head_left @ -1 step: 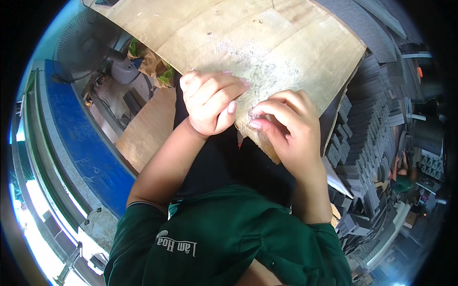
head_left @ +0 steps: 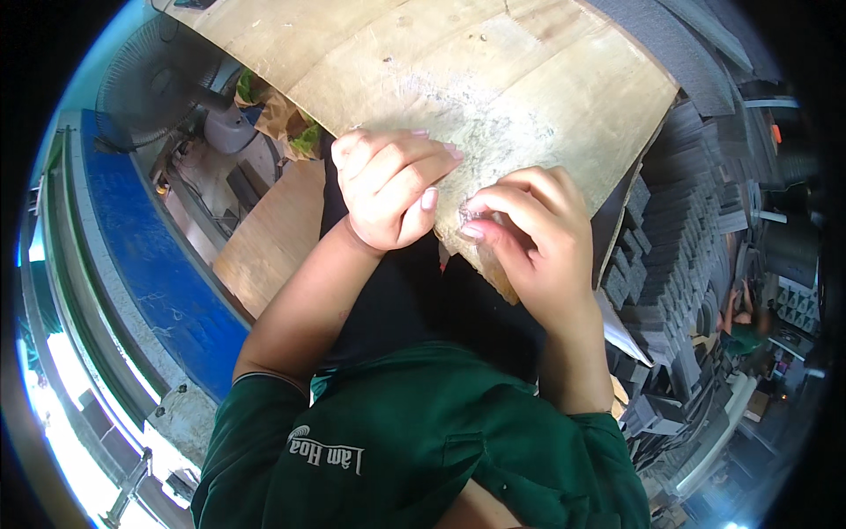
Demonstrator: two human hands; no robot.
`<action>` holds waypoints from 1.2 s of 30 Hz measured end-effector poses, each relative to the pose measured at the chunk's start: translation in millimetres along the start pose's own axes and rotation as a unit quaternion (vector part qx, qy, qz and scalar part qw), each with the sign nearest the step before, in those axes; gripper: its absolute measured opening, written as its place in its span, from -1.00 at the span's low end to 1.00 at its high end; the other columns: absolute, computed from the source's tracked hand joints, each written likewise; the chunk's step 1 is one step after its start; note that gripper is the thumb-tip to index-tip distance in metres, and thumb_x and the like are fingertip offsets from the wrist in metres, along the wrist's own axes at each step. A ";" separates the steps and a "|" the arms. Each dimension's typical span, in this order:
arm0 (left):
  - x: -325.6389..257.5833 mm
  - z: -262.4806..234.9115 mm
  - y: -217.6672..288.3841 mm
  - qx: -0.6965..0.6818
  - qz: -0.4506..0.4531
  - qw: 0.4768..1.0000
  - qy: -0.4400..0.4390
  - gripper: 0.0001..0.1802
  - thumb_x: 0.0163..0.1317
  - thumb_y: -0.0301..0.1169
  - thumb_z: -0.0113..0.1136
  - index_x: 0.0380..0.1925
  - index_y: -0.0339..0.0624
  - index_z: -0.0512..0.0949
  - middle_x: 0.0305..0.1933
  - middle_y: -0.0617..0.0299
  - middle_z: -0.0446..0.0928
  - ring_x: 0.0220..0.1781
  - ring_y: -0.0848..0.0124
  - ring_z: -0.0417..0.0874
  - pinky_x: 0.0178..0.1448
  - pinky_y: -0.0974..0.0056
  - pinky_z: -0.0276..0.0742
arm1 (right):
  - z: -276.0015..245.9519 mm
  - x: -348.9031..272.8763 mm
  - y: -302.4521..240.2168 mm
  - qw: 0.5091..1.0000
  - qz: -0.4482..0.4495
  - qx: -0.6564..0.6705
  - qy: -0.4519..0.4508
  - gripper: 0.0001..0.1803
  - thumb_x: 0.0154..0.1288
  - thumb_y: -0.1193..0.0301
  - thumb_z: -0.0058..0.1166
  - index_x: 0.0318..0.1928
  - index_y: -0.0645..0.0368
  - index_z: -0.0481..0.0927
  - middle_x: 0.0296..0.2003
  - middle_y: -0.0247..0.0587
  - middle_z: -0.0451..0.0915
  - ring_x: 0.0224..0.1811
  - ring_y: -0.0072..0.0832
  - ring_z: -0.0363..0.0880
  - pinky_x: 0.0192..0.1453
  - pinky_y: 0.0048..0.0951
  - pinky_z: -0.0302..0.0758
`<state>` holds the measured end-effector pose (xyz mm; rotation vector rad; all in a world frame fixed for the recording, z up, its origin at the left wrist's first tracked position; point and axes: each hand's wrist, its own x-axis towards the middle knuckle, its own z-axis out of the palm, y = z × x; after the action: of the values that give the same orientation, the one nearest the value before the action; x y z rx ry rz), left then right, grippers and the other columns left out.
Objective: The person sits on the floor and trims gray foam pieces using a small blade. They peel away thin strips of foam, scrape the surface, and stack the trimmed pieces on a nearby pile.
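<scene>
My right hand [head_left: 539, 231] pinches a small clear, shiny piece [head_left: 466, 214] between thumb and fingertips; its exact kind is too small to make out. That hand is over the near, ragged edge of a wooden board [head_left: 370, 84]. To its left, my left hand [head_left: 390, 188] is closed over the board's near left edge, with fingers curled and thumb bent in. Whatever it may hold is hidden by the fingers. A gap separates the two hands. Pale dust or scrapings [head_left: 502, 132] cover the board just beyond them.
At the left stand a fan [head_left: 159, 84] and a blue panel [head_left: 167, 256]. A brown paper bag [head_left: 280, 119] with green bits sits beside the board. Stacks of grey pieces [head_left: 679, 194] crowd the right. Another person [head_left: 745, 326] is at the far right.
</scene>
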<state>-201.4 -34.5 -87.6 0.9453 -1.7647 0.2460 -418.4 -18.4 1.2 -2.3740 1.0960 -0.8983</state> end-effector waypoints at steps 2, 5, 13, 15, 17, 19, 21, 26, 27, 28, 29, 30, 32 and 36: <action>-0.6 0.2 -0.9 0.004 0.005 1.000 -0.002 -0.71 0.36 -0.18 0.18 -0.12 0.06 0.82 -0.10 0.40 0.79 -0.05 0.36 0.74 0.20 0.17 0.34 | 2.4 0.0 1.8 1.000 0.005 -0.003 0.001 -0.83 0.19 0.52 0.47 -0.19 0.13 0.79 -0.24 -0.27 0.70 -0.17 -0.24 0.60 -0.05 -0.25 0.53; -1.4 1.0 -2.3 0.002 0.006 1.000 -0.001 -0.71 0.38 -0.17 0.16 -0.13 0.09 0.83 -0.09 0.43 0.79 -0.05 0.39 0.74 0.18 0.18 0.34 | 6.1 0.4 4.7 1.000 -0.006 -0.002 0.017 -0.87 0.29 0.49 0.38 -0.16 0.04 0.74 -0.22 -0.31 0.67 -0.16 -0.17 0.58 -0.04 -0.16 0.50; -1.4 2.7 -3.3 0.001 0.008 1.000 0.004 -0.70 0.40 -0.14 0.13 -0.14 0.12 0.83 -0.09 0.47 0.80 -0.07 0.41 0.74 0.15 0.20 0.35 | 6.4 6.0 0.5 0.999 0.005 -0.037 0.009 -0.85 0.39 0.60 0.25 -0.10 0.16 0.79 -0.19 -0.16 0.67 -0.13 -0.19 0.60 -0.03 -0.24 0.52; -0.9 2.4 -4.0 0.001 0.012 1.000 0.004 -0.70 0.40 -0.14 0.13 -0.14 0.12 0.82 -0.09 0.47 0.80 -0.08 0.41 0.74 0.13 0.20 0.36 | 6.0 7.5 -1.0 0.999 0.009 -0.046 -0.003 -0.84 0.43 0.57 0.22 -0.08 0.16 0.79 -0.17 -0.16 0.66 -0.13 -0.18 0.60 -0.02 -0.23 0.52; -0.4 2.0 -4.8 0.003 0.016 1.000 0.004 -0.71 0.40 -0.15 0.14 -0.14 0.12 0.82 -0.10 0.47 0.80 -0.09 0.41 0.75 0.11 0.20 0.37 | 6.2 7.9 -1.8 0.998 0.006 -0.057 -0.006 -0.84 0.46 0.55 0.19 -0.07 0.15 0.79 -0.18 -0.16 0.66 -0.13 -0.17 0.60 -0.02 -0.21 0.51; -0.1 1.9 -5.4 0.002 0.020 1.000 0.003 -0.71 0.39 -0.15 0.14 -0.15 0.12 0.82 -0.11 0.47 0.80 -0.10 0.40 0.75 0.11 0.20 0.38 | 6.9 7.6 -1.7 0.998 0.010 -0.062 -0.008 -0.84 0.47 0.54 0.18 -0.06 0.15 0.78 -0.19 -0.16 0.65 -0.13 -0.16 0.60 -0.02 -0.21 0.51; 0.0 2.1 -5.7 0.002 0.023 1.000 0.004 -0.71 0.39 -0.15 0.14 -0.15 0.11 0.82 -0.11 0.46 0.80 -0.11 0.40 0.75 0.10 0.20 0.40 | 7.9 7.2 -1.0 0.998 0.014 -0.065 -0.010 -0.84 0.47 0.54 0.18 -0.05 0.14 0.77 -0.19 -0.16 0.65 -0.14 -0.15 0.59 -0.03 -0.21 0.50; 1.8 3.0 -5.0 -0.009 0.017 1.000 0.009 -0.70 0.41 -0.13 0.14 -0.16 0.07 0.81 -0.12 0.46 0.80 -0.17 0.40 0.76 0.03 0.20 0.44 | 9.3 8.1 -1.2 0.997 0.022 -0.075 -0.022 -0.68 0.27 0.54 0.20 0.01 -0.04 0.73 -0.14 -0.30 0.61 -0.12 -0.15 0.57 -0.01 -0.11 0.45; 2.6 2.2 -4.3 -0.006 0.022 1.000 0.010 -0.69 0.42 -0.12 0.14 -0.17 0.06 0.81 -0.13 0.45 0.80 -0.19 0.40 0.76 -0.01 0.20 0.45 | 9.0 8.5 -2.3 0.997 0.022 -0.072 -0.021 -0.69 0.28 0.53 0.20 0.01 -0.03 0.73 -0.13 -0.30 0.61 -0.12 -0.15 0.56 -0.01 -0.10 0.45; 3.7 2.4 -3.8 -0.013 0.025 0.999 0.015 -0.70 0.42 -0.12 0.14 -0.17 0.05 0.81 -0.15 0.43 0.79 -0.19 0.39 0.76 -0.02 0.20 0.46 | 8.6 8.8 -3.3 0.997 0.019 -0.074 -0.021 -0.70 0.29 0.53 0.20 0.01 -0.03 0.73 -0.13 -0.30 0.61 -0.12 -0.15 0.57 -0.01 -0.10 0.45; 4.5 1.7 -3.6 -0.005 0.028 0.999 0.020 -0.70 0.41 -0.13 0.15 -0.17 0.05 0.81 -0.15 0.42 0.79 -0.19 0.38 0.77 -0.02 0.19 0.46 | 8.0 9.0 -4.3 0.997 0.016 -0.074 -0.021 -0.70 0.30 0.53 0.20 0.01 -0.03 0.73 -0.13 -0.30 0.61 -0.12 -0.15 0.57 -0.01 -0.10 0.44; 5.1 1.9 -3.4 0.001 0.033 0.999 0.026 -0.70 0.39 -0.13 0.15 -0.17 0.05 0.80 -0.15 0.41 0.79 -0.19 0.38 0.77 -0.02 0.19 0.46 | 7.6 9.1 -4.9 0.997 0.016 -0.076 -0.022 -0.71 0.30 0.53 0.20 0.01 -0.02 0.72 -0.13 -0.30 0.61 -0.12 -0.15 0.57 -0.01 -0.09 0.44; 5.1 1.7 -3.1 -0.006 0.029 0.999 0.020 -0.71 0.35 -0.14 0.17 -0.16 0.04 0.80 -0.15 0.41 0.78 -0.19 0.37 0.76 -0.02 0.18 0.45 | 7.0 8.4 -5.5 0.997 0.018 -0.072 -0.021 -0.77 0.37 0.47 0.21 0.00 -0.01 0.72 -0.12 -0.24 0.62 -0.09 -0.12 0.58 0.01 -0.09 0.46; 2.3 1.4 0.1 -0.008 0.016 1.000 0.022 -0.73 0.27 -0.19 0.22 -0.15 0.06 0.80 -0.10 0.42 0.76 -0.09 0.37 0.75 0.06 0.12 0.45 | 7.3 5.8 -5.8 0.998 0.021 -0.061 -0.007 -0.81 0.42 0.39 0.24 0.00 0.04 0.74 -0.09 -0.12 0.62 -0.04 -0.06 0.61 0.05 -0.07 0.50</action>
<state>-202.8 -36.3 -86.1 0.8941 -1.7406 0.2719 -407.4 -18.8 1.5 -2.4408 1.2234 -0.8215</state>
